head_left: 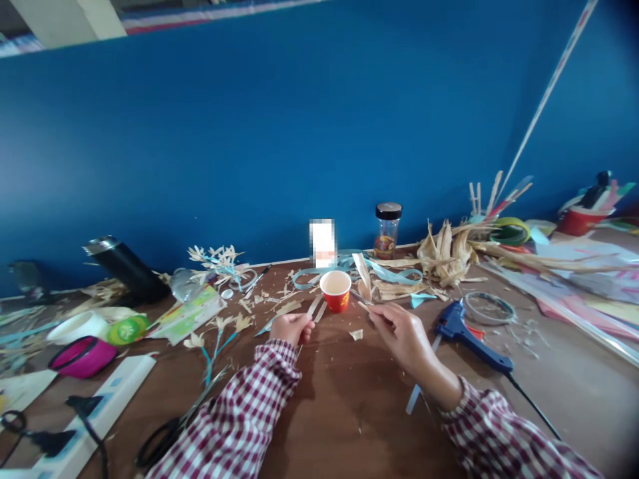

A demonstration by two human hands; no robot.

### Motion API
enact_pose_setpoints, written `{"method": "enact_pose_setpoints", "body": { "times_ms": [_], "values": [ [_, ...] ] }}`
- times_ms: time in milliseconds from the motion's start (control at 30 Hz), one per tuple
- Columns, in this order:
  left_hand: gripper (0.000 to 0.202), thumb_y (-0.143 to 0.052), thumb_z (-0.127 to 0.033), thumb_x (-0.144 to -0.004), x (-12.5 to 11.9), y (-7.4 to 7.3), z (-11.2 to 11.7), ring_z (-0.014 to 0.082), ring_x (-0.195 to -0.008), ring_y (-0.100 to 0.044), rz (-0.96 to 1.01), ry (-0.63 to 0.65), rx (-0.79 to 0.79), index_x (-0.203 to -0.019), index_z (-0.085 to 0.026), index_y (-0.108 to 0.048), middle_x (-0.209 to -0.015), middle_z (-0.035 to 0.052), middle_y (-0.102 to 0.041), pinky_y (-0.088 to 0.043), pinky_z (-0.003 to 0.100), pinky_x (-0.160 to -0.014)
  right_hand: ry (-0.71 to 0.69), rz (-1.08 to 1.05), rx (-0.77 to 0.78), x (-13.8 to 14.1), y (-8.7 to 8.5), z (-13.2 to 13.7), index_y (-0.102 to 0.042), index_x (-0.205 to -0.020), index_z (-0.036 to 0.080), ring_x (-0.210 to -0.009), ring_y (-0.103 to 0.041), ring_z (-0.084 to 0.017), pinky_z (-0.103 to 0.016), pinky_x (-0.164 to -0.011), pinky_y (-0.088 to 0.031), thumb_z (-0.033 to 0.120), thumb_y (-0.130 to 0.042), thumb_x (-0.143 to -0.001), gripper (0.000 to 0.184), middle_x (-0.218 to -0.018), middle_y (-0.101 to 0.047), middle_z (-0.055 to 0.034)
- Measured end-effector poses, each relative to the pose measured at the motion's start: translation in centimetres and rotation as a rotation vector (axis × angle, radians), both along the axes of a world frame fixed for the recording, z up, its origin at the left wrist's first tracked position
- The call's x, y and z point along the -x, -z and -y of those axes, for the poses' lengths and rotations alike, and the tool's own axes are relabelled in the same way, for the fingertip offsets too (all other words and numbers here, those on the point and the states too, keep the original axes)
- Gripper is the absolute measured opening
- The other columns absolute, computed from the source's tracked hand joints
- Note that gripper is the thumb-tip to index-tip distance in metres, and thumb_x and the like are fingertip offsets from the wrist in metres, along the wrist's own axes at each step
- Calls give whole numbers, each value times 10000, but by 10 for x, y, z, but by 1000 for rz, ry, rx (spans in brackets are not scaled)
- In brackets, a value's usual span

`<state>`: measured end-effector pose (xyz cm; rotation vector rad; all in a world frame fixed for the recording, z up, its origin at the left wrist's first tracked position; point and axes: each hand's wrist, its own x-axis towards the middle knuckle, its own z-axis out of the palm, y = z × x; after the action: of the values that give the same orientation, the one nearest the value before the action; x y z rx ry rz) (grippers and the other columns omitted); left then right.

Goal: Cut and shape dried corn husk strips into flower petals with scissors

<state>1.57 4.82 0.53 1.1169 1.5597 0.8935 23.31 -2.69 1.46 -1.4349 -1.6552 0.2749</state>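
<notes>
In the middle of the brown worktop [344, 419], narrow pale strips [314, 307], flat and dry-looking, are pinched between the thumb and fingers of the left hand [293, 327]. A thin pale stick [364, 305] is gripped between thumb and forefinger of the right hand [402, 332]; it shows too small for its material to be judged with confidence. Both forearms are covered by checked cloth sleeves [239, 406]. Between the hands and slightly beyond them, a tapered red paper cup [335, 298] is stood upright, cream inside and printed in yellow. A small torn flake [356, 334] is seen on the bare wood-brown surface nearer the hands.

Behind the cup, pale-blue ribbon [394, 277] is looped in flat curves, near a clear jar [387, 233] capped in black. To the right, wrinkled, papery husks [446, 256] are heaped. Beside the right hand, a blue plastic glue gun [464, 340] is laid down, with a round coil [489, 308] just past it.

On the left, pointed papery flowers [219, 326] are set on blue stems; black-handled scissors [164, 439] are placed near the left sleeve, beside a long white power strip [107, 406]. Farther back, a black cylindrical flask [124, 269] is tilted. The whole is backed by a smooth blue panel [279, 133].
</notes>
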Motion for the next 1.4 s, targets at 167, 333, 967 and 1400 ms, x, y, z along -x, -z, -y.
{"method": "enact_pose_setpoints", "body": {
  "times_ms": [167, 333, 967, 1400],
  "values": [
    [219, -637, -240, -711, -7, -6, -17, 100, -400, -501, -164, 10, 2, -527, -123, -616, -498, 43, -605, -431, 218, -408, -23, -9, -29, -2, 2, -2, -661, -939, 197, -775, -616, -183, -263, -692, -449, 246, -474, -883, 202, -857, -673, -52],
    [220, -641, -244, -709, -3, -4, -17, 91, -385, -487, -281, 75, -10, -516, -140, -617, -456, 12, -574, -418, 206, -409, -23, 17, -11, -2, 3, -3, -663, -944, 201, -763, -618, -182, -265, -680, -448, 249, -479, -882, 200, -841, -673, -48],
    [230, -551, -289, -779, 32, -23, -32, 169, -691, -656, -701, 181, -243, -903, -187, -715, -793, 60, -726, -480, 247, -639, -17, 60, -6, 0, 6, -3, -671, -936, 205, -775, -642, -188, -258, -664, -458, 243, -481, -863, 206, -846, -692, -48],
    [121, -679, -273, -688, 60, -21, -52, 258, -855, -633, -1020, 359, -293, -771, -209, -739, -862, 75, -722, -446, 308, -742, -12, 77, -9, 0, 7, -4, -677, -909, 215, -727, -636, -176, -254, -630, -455, 255, -486, -858, 201, -814, -686, -34]
  ]
}}
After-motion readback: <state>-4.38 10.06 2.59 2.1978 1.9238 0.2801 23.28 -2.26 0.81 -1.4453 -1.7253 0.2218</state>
